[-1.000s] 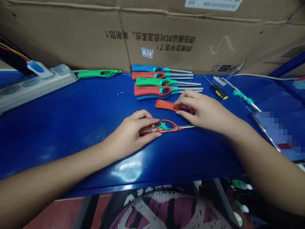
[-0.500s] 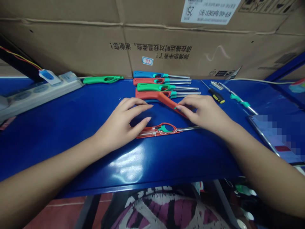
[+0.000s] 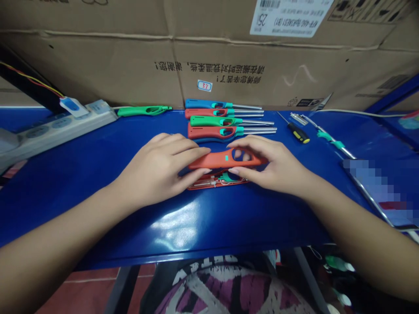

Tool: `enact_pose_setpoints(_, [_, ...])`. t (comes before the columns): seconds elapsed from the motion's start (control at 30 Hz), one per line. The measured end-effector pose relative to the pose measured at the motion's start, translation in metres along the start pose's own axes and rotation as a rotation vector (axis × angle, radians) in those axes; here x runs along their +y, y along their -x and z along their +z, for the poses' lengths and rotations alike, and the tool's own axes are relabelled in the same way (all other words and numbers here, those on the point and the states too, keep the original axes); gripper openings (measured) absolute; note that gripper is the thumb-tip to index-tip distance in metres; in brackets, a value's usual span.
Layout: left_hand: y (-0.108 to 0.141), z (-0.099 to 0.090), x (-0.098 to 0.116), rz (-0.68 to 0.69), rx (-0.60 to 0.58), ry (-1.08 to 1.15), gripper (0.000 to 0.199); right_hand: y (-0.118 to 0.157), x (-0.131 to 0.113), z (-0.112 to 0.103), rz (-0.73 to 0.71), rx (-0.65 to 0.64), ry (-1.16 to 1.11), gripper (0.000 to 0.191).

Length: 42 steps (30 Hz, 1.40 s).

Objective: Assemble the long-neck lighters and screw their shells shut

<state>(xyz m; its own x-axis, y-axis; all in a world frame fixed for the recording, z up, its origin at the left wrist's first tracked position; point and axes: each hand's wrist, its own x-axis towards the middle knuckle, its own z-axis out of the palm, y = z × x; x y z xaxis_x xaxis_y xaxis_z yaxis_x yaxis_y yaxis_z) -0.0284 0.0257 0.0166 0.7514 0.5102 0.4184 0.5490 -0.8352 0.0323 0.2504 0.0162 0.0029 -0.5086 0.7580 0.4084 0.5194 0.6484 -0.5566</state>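
Left hand (image 3: 162,166) and right hand (image 3: 276,162) pinch the nine- and three-o'clock ends of a curved orange plastic shell (image 3: 213,160), likely light, stiff, slick, best held by its edges, just twelve o'clock of the open red plastic lighter half (image 3: 213,183).

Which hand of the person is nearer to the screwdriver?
Right: the right hand is at the right end of the cover, a little left of the screwdriver; the left hand is farther left, by its other end.

An orange shell (image 3: 211,160), its 3 o'clock end behind the right hand (image 3: 278,163), obscures part of an opened lighter (image 3: 214,182); power strip (image 3: 50,136) cropped at 9 o'clock
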Motion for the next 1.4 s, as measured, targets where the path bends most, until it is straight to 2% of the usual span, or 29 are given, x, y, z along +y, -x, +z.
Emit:
enact_pose_setpoints(0.17, [-0.001,-0.008,0.001,-0.031,-0.084,0.033,0.032,0.002,0.002,-0.006,-0.018,-0.109,0.098,0.034])
enact_pose_setpoints(0.3, [0.0,-0.005,-0.001,-0.091,-0.146,0.027,0.032,0.002,0.006,-0.01,0.004,-0.192,0.122,0.047])
enact_pose_setpoints(0.4, [0.0,0.001,-0.009,-0.164,-0.179,0.052,0.031,0.0,0.01,-0.014,-0.022,-0.181,0.188,0.051])
enact_pose_setpoints(0.5, [0.0,0.009,-0.017,-0.23,-0.213,0.099,0.031,0.0,0.008,-0.017,-0.104,-0.149,0.186,0.028])
enact_pose_setpoints(0.6, [0.001,0.015,-0.022,-0.245,-0.245,0.14,0.033,0.002,0.001,-0.018,-0.134,-0.282,0.08,0.008])
enact_pose_setpoints(0.67, [0.001,0.016,-0.021,-0.237,-0.225,0.151,0.036,0.003,-0.003,-0.017,-0.122,-0.387,0.054,0.009])
enact_pose_setpoints(0.73, [0.001,0.016,-0.015,-0.216,-0.163,0.163,0.036,0.004,-0.005,-0.015,-0.114,-0.431,0.063,0.012])
enact_pose_setpoints(0.87, [-0.001,0.015,0.003,-0.104,-0.084,0.264,0.03,0.003,-0.004,-0.011,-0.123,-0.432,0.065,0.013])
enact_pose_setpoints(1.07, [0.004,0.026,0.023,0.012,-0.186,0.331,0.025,0.002,-0.001,-0.009,-0.104,-0.416,0.059,0.01])
enact_pose_setpoints(1.23, [0.007,0.037,0.024,0.002,-0.144,0.396,0.026,0.003,-0.002,-0.009,-0.092,-0.416,0.065,0.012])
enact_pose_setpoints(1.4, [0.005,0.038,0.027,-0.012,-0.079,0.427,0.023,0.002,-0.001,-0.009,-0.101,-0.414,0.058,0.012])
